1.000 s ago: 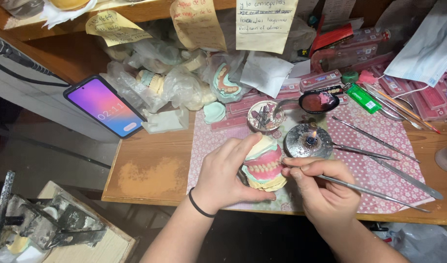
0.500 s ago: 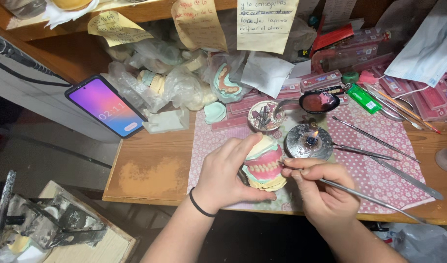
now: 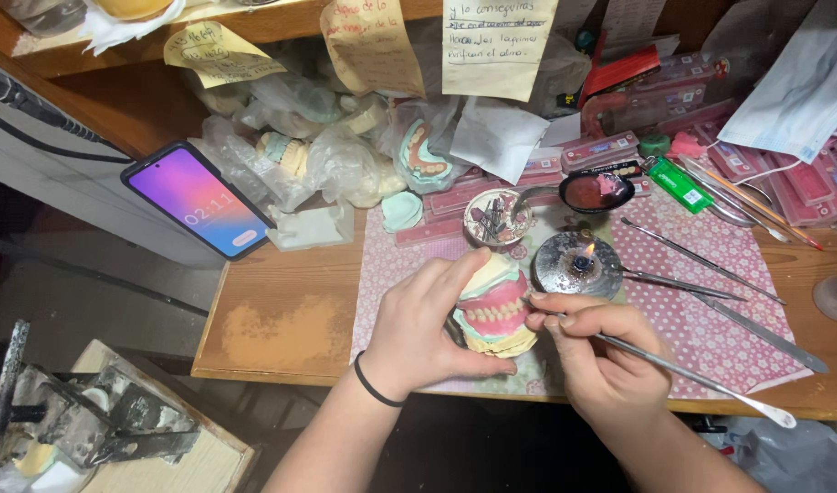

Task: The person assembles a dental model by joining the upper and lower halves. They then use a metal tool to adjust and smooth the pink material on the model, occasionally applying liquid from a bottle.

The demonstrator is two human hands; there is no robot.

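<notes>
gripping a denture model (image 3: 493, 310) with left hand (image 3: 418, 321) fingers clamped around it, the right hand (image 3: 601, 351) is pinching a metal tool (image 3: 692, 376) against its teeth.

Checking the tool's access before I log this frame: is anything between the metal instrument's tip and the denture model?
Nothing visible. The right hand holds the metal instrument with its tip right at the denture model, gripped by the left hand. The lit burner sits behind, off that line.

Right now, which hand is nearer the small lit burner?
Right. The right hand sits just below the burner; the left hand is farther left, holding the denture model.
</notes>
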